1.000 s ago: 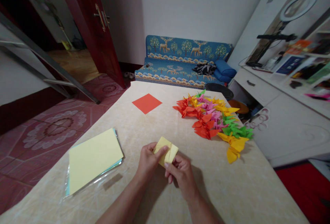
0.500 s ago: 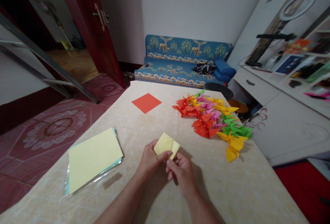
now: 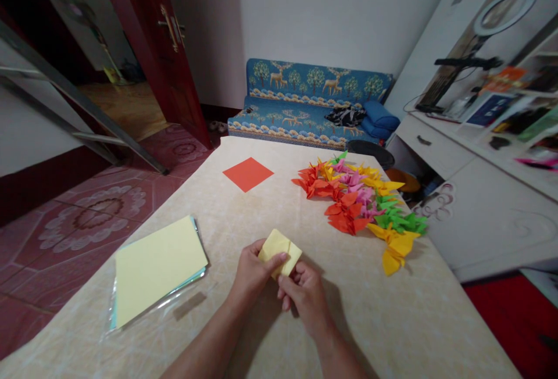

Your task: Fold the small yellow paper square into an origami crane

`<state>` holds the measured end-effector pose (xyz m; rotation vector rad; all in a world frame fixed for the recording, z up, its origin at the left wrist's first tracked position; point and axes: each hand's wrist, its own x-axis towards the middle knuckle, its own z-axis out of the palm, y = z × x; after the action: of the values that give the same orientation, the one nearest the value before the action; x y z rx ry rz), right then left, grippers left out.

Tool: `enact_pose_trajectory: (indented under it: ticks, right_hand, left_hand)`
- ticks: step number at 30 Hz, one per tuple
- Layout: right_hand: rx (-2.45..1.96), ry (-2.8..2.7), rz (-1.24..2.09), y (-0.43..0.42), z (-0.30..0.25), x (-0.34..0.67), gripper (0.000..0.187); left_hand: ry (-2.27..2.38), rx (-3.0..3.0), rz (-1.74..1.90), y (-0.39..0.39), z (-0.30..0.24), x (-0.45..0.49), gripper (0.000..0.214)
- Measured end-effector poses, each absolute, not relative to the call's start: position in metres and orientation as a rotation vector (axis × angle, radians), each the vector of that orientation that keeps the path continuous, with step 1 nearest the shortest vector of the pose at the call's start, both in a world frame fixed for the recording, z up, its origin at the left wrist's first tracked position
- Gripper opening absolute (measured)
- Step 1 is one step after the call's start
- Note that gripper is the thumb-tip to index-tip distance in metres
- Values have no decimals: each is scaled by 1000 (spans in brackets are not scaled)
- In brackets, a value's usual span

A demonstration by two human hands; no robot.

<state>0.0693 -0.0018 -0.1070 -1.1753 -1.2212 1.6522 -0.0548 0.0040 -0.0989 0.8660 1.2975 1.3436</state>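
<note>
A folded piece of pale yellow paper (image 3: 276,244) is held just above the table, with a crease line and overlapping layers on its face. My left hand (image 3: 254,267) grips it from the left, thumb pressed across its front and fingers behind. At its lower right edge, my right hand (image 3: 302,289) pinches the paper between thumb and curled fingers; the fingertips are partly hidden. Beyond the hands lies a flat red paper square (image 3: 248,174). Several folded paper cranes (image 3: 346,213) in red, pink, yellow, orange and green cluster to the right.
On the left, a stack of pale yellow sheets (image 3: 159,271) lies over a clear plastic sleeve on the patterned tablecloth (image 3: 209,193). A blue sofa (image 3: 300,106) stands past the far edge. A white cabinet (image 3: 488,204) borders the right side, a metal ladder (image 3: 108,135) the left.
The yellow folded paper and both hands have shifted slightly left and toward me. The paper has turned a little, and my left thumb lies across it. Everything else stays put.
</note>
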Motion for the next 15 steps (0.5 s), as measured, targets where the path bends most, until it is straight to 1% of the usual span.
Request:
enact_pose_trajectory:
  ticks: [2, 6, 9, 10, 12, 15]
  right_hand:
    - [-1155, -1248, 1668, -3, -106, 70, 13]
    - [-1093, -1232, 1701, -4, -106, 73, 16]
    - [-1098, -1139, 1611, -1, -111, 75, 21]
    - [-1123, -1100, 1557, 0, -112, 76, 23]
    - [-1169, -1051, 1466, 2, -114, 76, 26]
    - [-1185, -1116, 1446, 3, -114, 76, 30]
  left_hand:
    - [1332, 857, 1348, 3, -100, -55, 36]
    - [1308, 702, 1394, 4, -101, -58, 52]
    - [1203, 649, 1394, 6, -99, -57, 61]
    - [1157, 676, 1377, 6, -98, -56, 59]
    - [1088, 778, 1321, 6, -98, -52, 44]
    - [1056, 881, 1234, 6, -100, -49, 32]
